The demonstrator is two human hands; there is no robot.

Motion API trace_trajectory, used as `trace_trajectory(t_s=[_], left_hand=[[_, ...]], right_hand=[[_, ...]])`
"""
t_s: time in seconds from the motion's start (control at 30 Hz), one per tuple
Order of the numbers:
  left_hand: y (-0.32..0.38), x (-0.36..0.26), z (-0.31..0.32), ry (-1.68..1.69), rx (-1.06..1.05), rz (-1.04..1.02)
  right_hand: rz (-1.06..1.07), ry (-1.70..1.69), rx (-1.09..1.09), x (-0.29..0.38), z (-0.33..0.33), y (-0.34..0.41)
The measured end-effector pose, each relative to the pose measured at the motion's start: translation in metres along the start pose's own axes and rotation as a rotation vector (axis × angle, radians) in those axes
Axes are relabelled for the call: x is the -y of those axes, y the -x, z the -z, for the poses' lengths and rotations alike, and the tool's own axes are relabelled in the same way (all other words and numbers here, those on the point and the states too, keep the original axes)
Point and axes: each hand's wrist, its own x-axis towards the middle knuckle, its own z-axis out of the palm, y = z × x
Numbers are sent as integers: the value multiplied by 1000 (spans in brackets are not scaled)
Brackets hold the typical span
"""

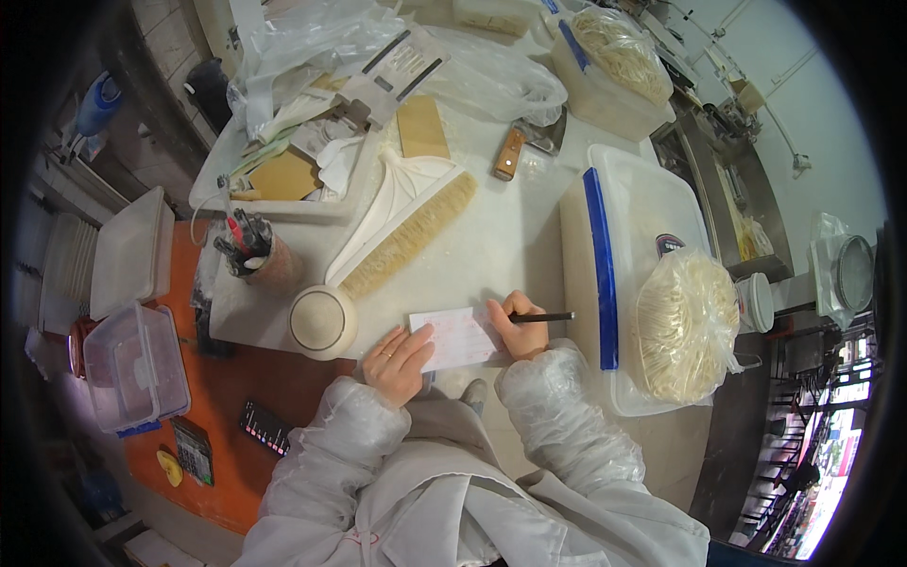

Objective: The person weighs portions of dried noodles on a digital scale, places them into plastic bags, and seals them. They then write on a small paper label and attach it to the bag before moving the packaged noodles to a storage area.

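Observation:
A small white paper pad (pixel 457 337) bearing print lies at the front edge of the white work table (pixel 489 234). My left hand (pixel 399 363), a ring on one finger, rests flat on the pad's left end. At the pad's right end, my right hand (pixel 524 326) grips a black pen (pixel 544 317), whose shaft points right; its tip is hidden by the fingers. Clear plastic sleeve covers are on both forearms. Close to my left hand stands a round cream container (pixel 323 322). Behind it lies a white-handled bench brush (pixel 404 227) with tan bristles.
A cleaver (pixel 521 145) lies farther back. On the right, a bag of noodles (pixel 686 326) sits on a lidded plastic bin (pixel 638 191). Left are a pen cup (pixel 266 259), a cluttered tray (pixel 283 207), and an orange table (pixel 234 489) holding a phone (pixel 265 429) and calculator (pixel 193 450).

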Motion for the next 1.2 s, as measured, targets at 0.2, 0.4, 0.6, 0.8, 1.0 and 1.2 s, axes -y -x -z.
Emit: trace_trajectory(t_s=[0.2, 0.4, 0.6, 0.8, 1.0, 1.2], left_hand=[[0, 1, 0, -19, 8, -10], [4, 2, -1, -31, 1, -7], [2, 1, -2, -45, -3, -7], [0, -5, -2, -55, -42, 27], [0, -4, -3, -39, -40, 48], [-1, -3, -4, -36, -63, 44]], right_hand=[[-15, -85, 0, -5, -3, 0], [-8, -79, 14, -5, -2, 0], [-46, -189, -28, 8, -1, 1], [-75, -252, 136, 21, -27, 15], [33, -70, 156, 20, -34, 19], [33, -52, 170, 20, -35, 17]])
